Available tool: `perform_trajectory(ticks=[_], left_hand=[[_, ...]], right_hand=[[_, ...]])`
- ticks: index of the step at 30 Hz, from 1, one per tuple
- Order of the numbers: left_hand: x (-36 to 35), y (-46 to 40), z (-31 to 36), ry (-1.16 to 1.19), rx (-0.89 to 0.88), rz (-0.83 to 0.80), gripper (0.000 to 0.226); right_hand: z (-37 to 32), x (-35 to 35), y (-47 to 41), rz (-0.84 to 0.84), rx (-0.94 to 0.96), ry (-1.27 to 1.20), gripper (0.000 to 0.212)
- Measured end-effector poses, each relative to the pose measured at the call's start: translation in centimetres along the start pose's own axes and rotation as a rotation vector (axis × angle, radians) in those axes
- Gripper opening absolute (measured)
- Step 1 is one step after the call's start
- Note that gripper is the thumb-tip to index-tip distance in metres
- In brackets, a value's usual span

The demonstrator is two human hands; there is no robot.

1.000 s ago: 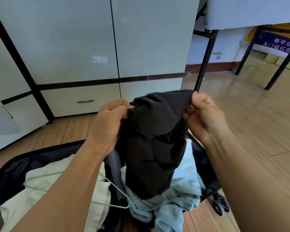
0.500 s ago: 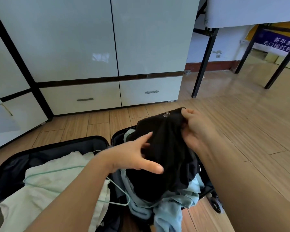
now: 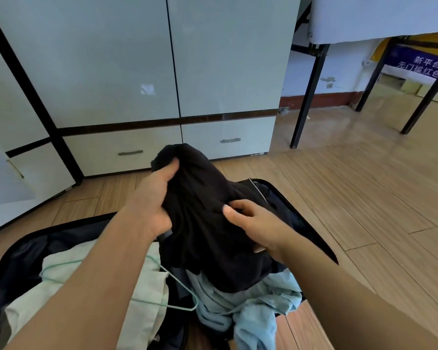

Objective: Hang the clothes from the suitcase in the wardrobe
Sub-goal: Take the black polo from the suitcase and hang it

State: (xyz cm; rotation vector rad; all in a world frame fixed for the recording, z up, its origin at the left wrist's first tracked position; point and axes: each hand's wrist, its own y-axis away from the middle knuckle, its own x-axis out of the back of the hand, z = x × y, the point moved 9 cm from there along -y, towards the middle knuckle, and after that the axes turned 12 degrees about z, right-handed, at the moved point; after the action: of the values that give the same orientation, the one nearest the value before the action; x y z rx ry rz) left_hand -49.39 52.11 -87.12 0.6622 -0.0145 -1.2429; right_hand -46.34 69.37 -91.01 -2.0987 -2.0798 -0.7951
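1. The garment (image 3: 208,223) held over the suitcase (image 3: 311,231) is plain black.
2. The suitcase shell and lining are black.
3. At its near edge lies a plain light blue garment (image 3: 253,311); toward its left side, a pale cream one (image 3: 91,294).
4. The hanger (image 3: 177,305) is mint green.
5. The wardrobe (image 3: 162,59) is glossy white with black and dark brown trim.
6. The floor (image 3: 364,198) is light wood-grain.

Your hands (image 3: 152,198) (image 3: 256,226) hold a garment (image 3: 208,223) over the suitcase (image 3: 311,236); hanger (image 3: 180,305) on shirt (image 3: 137,322) lower left, wardrobe (image 3: 162,59) behind.
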Motion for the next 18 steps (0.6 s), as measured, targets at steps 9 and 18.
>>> perform_trajectory(ticks=[9, 18], left_hand=[[-1.5, 1.0, -0.2, -0.196, -0.103, -0.097, 0.030], [0.1, -0.2, 1.0, -1.028, -0.669, 0.172, 0.044]], right_hand=[[-5.7, 1.9, 0.6, 0.117, 0.313, -0.109, 0.043], [-2.8, 8.5, -1.6, 0.503, -0.095, -0.823, 0.018]])
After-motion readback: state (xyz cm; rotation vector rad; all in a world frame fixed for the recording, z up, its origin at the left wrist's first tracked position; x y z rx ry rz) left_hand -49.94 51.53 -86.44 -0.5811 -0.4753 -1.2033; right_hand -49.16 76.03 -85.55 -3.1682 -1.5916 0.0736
